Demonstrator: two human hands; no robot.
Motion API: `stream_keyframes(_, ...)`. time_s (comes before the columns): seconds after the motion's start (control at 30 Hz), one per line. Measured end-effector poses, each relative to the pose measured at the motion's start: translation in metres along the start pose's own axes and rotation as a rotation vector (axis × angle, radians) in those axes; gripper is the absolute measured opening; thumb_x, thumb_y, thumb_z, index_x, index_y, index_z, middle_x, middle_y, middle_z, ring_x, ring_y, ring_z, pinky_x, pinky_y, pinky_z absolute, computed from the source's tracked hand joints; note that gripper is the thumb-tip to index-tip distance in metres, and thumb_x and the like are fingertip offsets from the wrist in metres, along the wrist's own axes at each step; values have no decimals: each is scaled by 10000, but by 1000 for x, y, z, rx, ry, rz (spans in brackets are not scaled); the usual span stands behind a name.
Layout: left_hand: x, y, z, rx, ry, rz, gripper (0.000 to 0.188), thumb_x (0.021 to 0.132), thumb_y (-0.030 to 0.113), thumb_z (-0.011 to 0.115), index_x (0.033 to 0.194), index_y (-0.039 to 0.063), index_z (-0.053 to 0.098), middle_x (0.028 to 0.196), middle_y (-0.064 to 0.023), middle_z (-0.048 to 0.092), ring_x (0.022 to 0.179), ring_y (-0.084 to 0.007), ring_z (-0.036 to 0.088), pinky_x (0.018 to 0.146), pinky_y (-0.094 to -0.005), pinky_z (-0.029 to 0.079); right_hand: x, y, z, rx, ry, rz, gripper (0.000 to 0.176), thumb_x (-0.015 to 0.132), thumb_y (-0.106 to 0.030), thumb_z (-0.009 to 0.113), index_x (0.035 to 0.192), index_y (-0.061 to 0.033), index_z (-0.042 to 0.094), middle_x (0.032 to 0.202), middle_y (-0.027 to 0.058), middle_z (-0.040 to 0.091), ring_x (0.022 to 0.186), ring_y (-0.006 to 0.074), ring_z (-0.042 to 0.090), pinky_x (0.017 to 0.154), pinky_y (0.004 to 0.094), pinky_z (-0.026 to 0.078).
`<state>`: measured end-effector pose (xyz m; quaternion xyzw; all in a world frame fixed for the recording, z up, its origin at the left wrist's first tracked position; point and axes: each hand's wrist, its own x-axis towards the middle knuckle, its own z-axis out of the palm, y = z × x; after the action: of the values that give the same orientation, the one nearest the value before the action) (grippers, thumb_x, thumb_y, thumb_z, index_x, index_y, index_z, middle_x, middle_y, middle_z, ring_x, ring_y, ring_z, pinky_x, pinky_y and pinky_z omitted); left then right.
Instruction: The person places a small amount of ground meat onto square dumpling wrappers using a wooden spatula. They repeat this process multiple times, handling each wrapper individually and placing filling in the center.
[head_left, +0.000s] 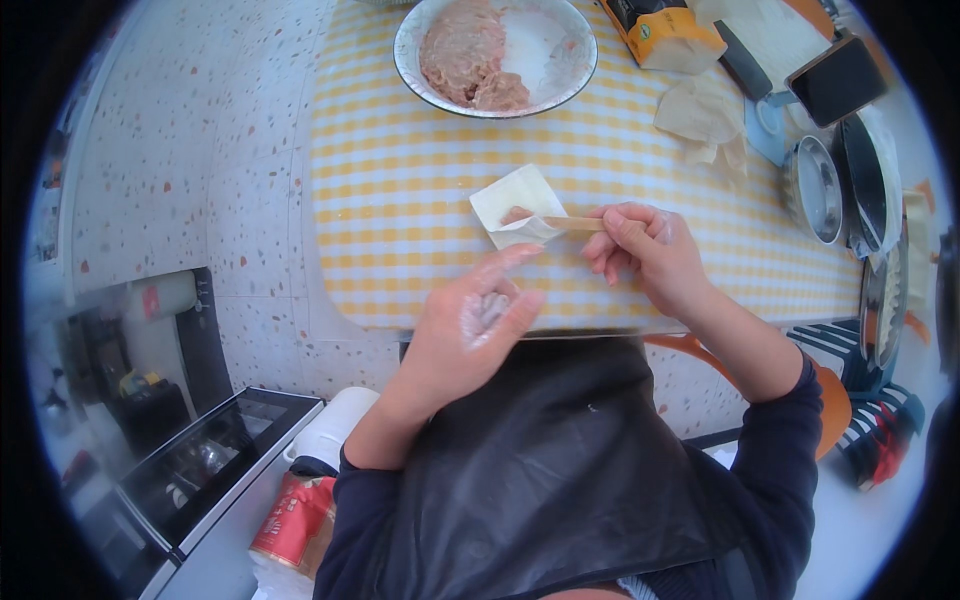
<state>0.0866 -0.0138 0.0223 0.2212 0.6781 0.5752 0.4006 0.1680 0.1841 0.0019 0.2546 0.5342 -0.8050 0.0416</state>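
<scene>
A square dough wrapper (521, 187) lies on the checked tablecloth in front of me, its near corner partly lifted. A small dab of raw minced meat (514, 216) sits on it. Between the thumb and fingers of my right hand (649, 255) is a thin wooden stick (574, 223), its tip at the wrapper beside the meat. My left hand (472, 322), whitish with flour, is just short of the wrapper's near edge with thumb and forefinger apart. It holds nothing; whether a fingertip touches the wrapper I cannot tell. Farther back, a white enamel basin (544, 56) holds a large mass of minced meat (465, 52).
The yellow-and-white tablecloth (405, 262) covers the table. At the back right are an orange-and-black package (679, 41), crumpled paper (701, 120) and a phone (838, 81) on a stand. A metal bowl (814, 191) stands near the right edge. An orange chair (832, 405) is below.
</scene>
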Motion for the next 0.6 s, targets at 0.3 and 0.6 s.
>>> stream_keyframes(0.3,6,1,18,741,192,205,399,733,195,641,1045,4,482,636,-132,527,567,-250,541,518,-315,424,-4,-4,4,-39,-10,-74,282,856,-205,473,960,54,517,734,117,592,620,135,542,529,241,447)
stream_keyframes(0.6,11,-2,8,-143,1,-87,338,789,189,567,1025,-33,470,642,-70,524,539,-122,511,480,-252,430,5,-8,1,232,65,136,224,845,-147,451,934,47,518,734,123,604,598,154,555,525,223,444)
